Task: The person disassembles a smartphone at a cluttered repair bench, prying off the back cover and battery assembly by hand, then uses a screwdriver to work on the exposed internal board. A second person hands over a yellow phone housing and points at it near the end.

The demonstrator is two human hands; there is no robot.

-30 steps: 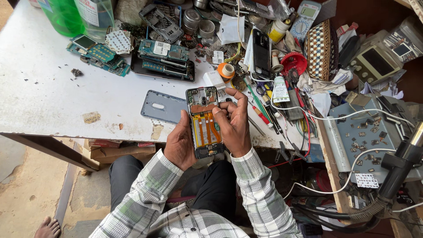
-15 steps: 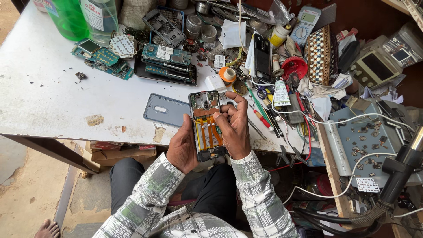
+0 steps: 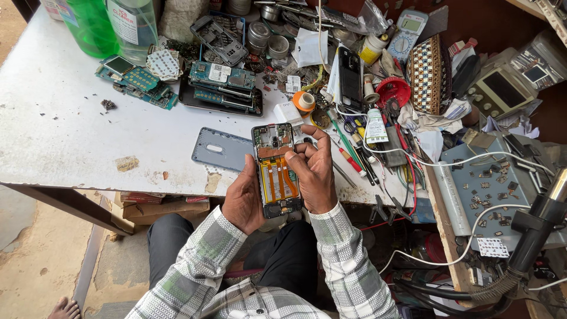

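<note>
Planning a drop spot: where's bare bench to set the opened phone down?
Free: the white tabletop left of the grey back cover, below the green circuit boards, out to the near edge. Crowded: right of the opened phone, held by left hand and right hand, tools and cables cover everything.

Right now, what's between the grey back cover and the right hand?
Head view: the opened phone, held in the left hand, lies between the grey back cover and the right hand.
</note>
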